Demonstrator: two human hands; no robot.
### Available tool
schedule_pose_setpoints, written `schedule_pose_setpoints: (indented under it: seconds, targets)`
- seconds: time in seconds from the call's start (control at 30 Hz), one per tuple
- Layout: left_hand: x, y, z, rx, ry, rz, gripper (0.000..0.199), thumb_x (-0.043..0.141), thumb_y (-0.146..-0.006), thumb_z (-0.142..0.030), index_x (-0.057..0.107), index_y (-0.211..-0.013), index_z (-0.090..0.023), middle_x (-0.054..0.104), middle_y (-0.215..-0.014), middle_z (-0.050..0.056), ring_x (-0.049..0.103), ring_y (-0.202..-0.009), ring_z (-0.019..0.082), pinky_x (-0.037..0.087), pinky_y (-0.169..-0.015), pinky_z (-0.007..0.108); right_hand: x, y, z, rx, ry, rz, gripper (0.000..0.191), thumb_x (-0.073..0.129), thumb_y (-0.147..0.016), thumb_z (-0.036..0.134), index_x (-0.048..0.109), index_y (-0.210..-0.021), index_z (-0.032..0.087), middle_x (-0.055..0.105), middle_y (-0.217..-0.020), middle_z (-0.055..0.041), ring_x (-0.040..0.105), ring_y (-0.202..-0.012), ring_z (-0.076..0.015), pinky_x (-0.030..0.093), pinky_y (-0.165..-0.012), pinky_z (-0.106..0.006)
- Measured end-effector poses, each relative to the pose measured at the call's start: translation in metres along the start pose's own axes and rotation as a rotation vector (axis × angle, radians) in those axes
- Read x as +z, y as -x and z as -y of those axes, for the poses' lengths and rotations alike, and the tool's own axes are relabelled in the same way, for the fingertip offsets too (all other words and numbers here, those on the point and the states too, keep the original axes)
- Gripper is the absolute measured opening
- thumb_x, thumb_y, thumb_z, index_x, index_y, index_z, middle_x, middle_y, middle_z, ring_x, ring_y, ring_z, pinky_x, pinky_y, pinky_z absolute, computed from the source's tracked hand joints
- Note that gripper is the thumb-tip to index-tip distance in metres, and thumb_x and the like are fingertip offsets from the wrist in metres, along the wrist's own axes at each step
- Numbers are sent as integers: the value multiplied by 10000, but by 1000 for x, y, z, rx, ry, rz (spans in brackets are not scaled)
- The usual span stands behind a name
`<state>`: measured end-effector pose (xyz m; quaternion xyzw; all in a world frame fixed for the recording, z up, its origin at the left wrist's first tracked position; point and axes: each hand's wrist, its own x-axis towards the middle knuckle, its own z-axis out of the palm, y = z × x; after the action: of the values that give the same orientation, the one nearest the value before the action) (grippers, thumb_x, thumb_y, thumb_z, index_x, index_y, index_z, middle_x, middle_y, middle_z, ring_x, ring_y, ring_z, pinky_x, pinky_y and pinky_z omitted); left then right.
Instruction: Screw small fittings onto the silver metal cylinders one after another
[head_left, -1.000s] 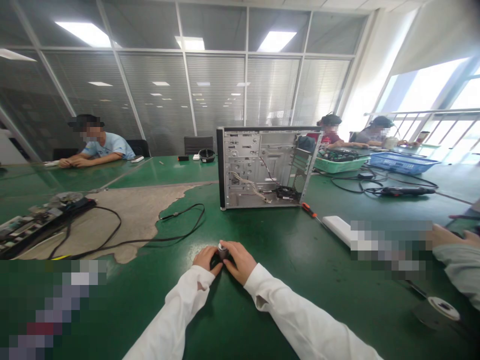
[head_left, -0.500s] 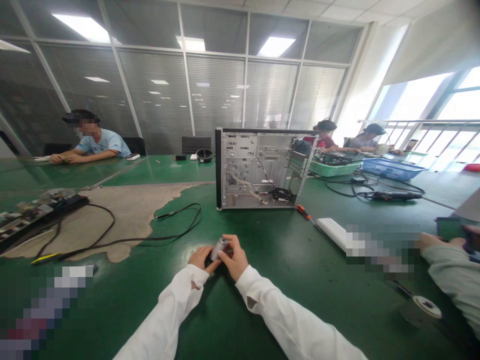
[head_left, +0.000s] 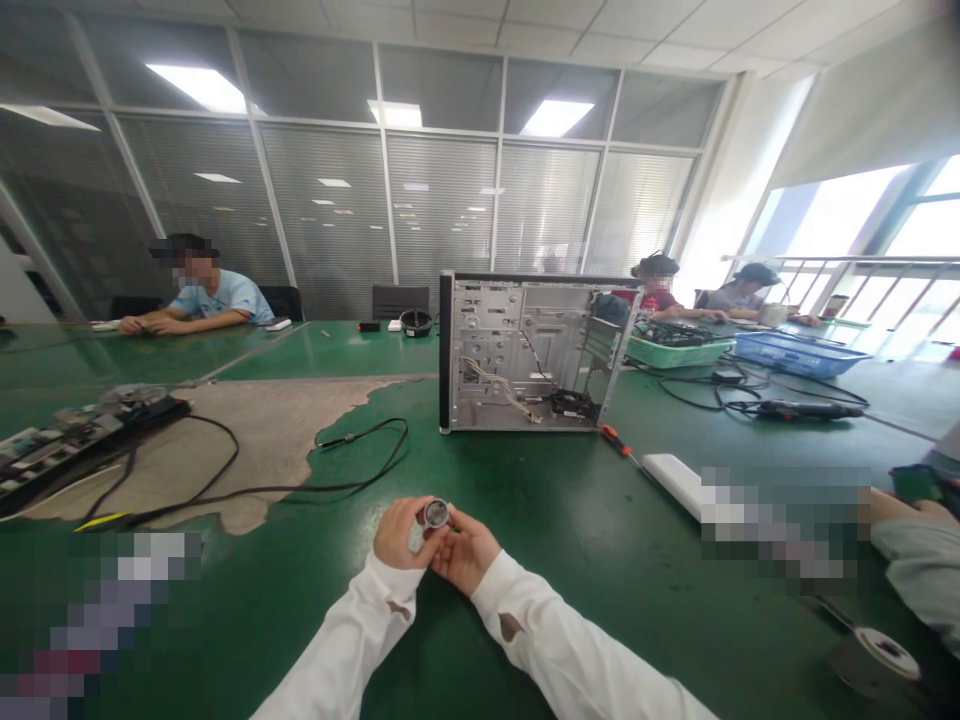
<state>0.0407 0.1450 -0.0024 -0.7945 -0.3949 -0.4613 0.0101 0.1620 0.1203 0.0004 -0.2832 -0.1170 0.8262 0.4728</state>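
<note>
Between my two hands is a small silvery metal cylinder [head_left: 436, 514], its round end tilted up toward me. My left hand [head_left: 397, 530] is closed round its left side, with the thumb across the front below the rim. On the other side, the curled fingers of my right hand [head_left: 469, 552] are against its right and lower side; part of that contact is hidden. Both hands are just above the green table [head_left: 525, 510]. Beyond them stands an open computer case [head_left: 487, 350] with loose wires and a black fan inside.
An orange-handled screwdriver [head_left: 615, 440] and a white bar [head_left: 679, 485] lie right of the case. Leftward are a black cable [head_left: 300, 489] and a circuit board assembly [head_left: 90, 425]. A co-worker's sleeve [head_left: 919, 555] is at right; green [head_left: 679, 350] and blue baskets [head_left: 799, 353] stand behind.
The cylinder has turned from standing nearly upright to showing its round end to me. My right hand's fingers have moved from its top to its lower right side. The view has tipped slightly upward.
</note>
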Motion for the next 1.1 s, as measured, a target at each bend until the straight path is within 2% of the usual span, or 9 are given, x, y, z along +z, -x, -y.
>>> schedule_pose_setpoints:
  seconds: [0.13, 0.43, 0.6, 0.73, 0.9, 1.1]
  targets:
    - [2, 0, -1, 69, 27, 14, 293, 500, -706, -318, 489, -960, -173, 576, -847, 72, 514, -792, 182, 430, -733, 307, 1, 1, 2, -24, 42, -18, 284, 429, -750, 425, 497, -749, 149, 514, -509, 19, 499, -478, -80, 399, -515, -216]
    - [6, 1, 7, 103, 59, 21, 304, 464, -724, -343, 498, -943, -135, 504, -690, 41, 470, -649, 162, 424, -606, 299, -1, -1, 1, -22, 95, 9, 360, 432, -738, 478, 522, -771, 131, 511, -470, 22, 466, -433, -64, 397, -530, -223]
    - [9, 3, 8, 75, 83, 11, 320, 473, -717, -358, 502, -944, -135, 487, -688, 36, 473, -645, 157, 431, -601, 295, 0, 0, 2, 9, 126, 9, 431, 340, -772, 506, 534, -770, 121, 552, -493, -14, 478, -424, -80, 403, -533, -246]
    - [10, 4, 8, 19, 145, 30, 336, 483, -707, -362, 496, -966, -148, 506, -778, 53, 496, -682, 151, 451, -616, 288, -1, -1, 2, 21, 160, 26, 495, 247, -802, 505, 539, -744, 110, 587, -531, -50, 495, -426, -91, 412, -549, -269]
    - [9, 4, 5, -43, 231, 76, 323, 487, -699, -334, 479, -970, -158, 516, -860, 66, 507, -741, 156, 455, -555, 248, -6, -3, 2, 50, 175, 61, 544, 215, -804, 517, 550, -742, 92, 599, -536, -68, 519, -442, -109, 421, -571, -293]
    - [10, 3, 5, -75, 270, 108, 286, 482, -693, -319, 480, -928, -155, 532, -845, 61, 509, -730, 155, 443, -544, 251, -12, -5, 4, 97, 158, 106, 555, 228, -797, 525, 554, -764, 78, 616, -591, -86, 550, -497, -115, 430, -603, -291]
